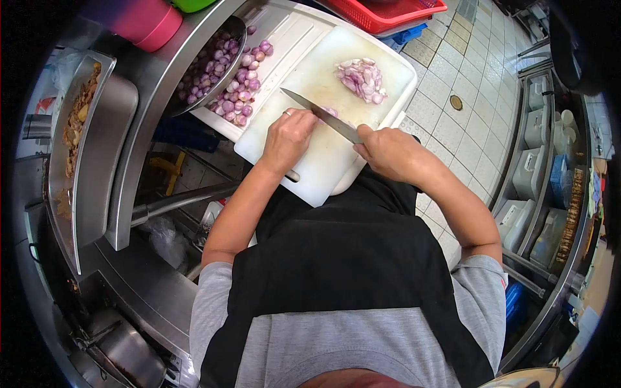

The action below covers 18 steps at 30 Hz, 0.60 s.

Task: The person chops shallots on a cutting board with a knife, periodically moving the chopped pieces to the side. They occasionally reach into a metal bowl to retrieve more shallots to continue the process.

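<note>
A kitchen knife (331, 120) lies low across a white cutting board (310, 171), its tip toward the upper left. My right hand (391, 154) is wrapped round its handle. Curled fingers of my left hand (289, 137) press down right beside the blade, closed on a shallot that they mostly hide. A few purple shallot slices (329, 112) lie against the far side of the blade. Farther up the board sits a heap of cut shallots (362, 80). Whole peeled shallots (242, 92) are piled left of the board, by the tilted metal bowl (238, 48) holding more.
A white surface (294, 29) supports the board. Red basket (381, 18) stands at its far end. To the left are a steel counter edge (153, 97), a pink container (158, 32) and a metal tray (107, 129) with food. Shelves with bins (527, 165) line the right.
</note>
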Each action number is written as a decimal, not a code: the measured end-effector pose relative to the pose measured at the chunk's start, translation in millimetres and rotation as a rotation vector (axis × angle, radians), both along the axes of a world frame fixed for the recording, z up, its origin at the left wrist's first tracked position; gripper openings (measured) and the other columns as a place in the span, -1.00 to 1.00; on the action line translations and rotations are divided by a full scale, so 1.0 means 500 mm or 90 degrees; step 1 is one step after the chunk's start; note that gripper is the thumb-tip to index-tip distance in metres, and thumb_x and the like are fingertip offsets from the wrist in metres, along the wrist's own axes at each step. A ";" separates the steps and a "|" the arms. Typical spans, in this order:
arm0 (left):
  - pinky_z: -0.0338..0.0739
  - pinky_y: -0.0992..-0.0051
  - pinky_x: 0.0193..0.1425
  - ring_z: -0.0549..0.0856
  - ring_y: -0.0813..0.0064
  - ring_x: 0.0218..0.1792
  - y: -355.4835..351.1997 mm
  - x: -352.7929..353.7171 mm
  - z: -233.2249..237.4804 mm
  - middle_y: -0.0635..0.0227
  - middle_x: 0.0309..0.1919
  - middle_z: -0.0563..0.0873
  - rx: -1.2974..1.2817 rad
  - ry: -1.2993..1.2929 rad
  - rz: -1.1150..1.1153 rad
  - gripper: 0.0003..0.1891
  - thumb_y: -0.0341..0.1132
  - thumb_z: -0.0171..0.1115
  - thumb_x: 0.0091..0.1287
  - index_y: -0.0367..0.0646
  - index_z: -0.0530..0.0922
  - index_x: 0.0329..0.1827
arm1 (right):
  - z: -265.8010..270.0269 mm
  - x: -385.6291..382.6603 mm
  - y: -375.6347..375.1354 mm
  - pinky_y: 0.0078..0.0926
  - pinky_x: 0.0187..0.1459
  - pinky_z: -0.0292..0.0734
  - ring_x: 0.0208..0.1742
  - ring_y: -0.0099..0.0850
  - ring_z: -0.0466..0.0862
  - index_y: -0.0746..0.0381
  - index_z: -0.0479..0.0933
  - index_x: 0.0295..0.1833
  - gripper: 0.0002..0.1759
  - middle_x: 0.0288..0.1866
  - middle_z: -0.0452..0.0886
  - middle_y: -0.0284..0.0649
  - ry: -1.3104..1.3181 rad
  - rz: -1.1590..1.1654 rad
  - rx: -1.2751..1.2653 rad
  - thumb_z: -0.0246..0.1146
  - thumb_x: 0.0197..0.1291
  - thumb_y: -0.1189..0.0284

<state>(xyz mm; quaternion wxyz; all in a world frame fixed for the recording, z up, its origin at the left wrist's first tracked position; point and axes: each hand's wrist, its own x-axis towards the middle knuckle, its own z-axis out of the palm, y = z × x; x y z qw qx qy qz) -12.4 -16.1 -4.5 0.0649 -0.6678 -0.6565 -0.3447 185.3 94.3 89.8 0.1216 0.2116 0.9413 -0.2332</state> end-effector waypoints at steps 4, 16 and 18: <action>0.63 0.33 -0.14 0.72 0.24 -0.20 -0.004 0.005 0.007 0.29 -0.29 0.74 -0.025 -0.021 0.019 -0.83 -0.57 0.38 0.06 -0.20 0.64 -0.29 | -0.035 0.002 -0.013 0.08 -0.27 0.54 -0.35 0.15 0.66 0.36 0.33 -0.10 -0.67 -0.49 0.61 0.17 -0.008 -0.016 -0.003 0.09 0.42 0.25; 0.62 0.32 -0.18 0.69 0.24 -0.24 -0.001 0.002 0.001 0.27 -0.35 0.70 0.016 0.006 0.002 -0.89 -0.55 0.30 0.11 -0.19 0.59 -0.31 | -0.051 0.000 -0.016 0.06 -0.25 0.60 -0.31 0.13 0.70 0.35 0.35 -0.12 -0.69 -0.43 0.65 0.15 0.027 -0.030 0.004 0.10 0.41 0.26; 0.63 0.32 -0.16 0.70 0.24 -0.22 -0.004 0.003 0.005 0.28 -0.32 0.71 0.011 -0.003 0.006 -0.86 -0.57 0.34 0.08 -0.20 0.61 -0.31 | -0.084 -0.011 -0.028 0.06 -0.25 0.60 -0.31 0.13 0.70 0.34 0.35 -0.12 -0.69 -0.43 0.65 0.15 0.045 -0.046 0.011 0.09 0.41 0.26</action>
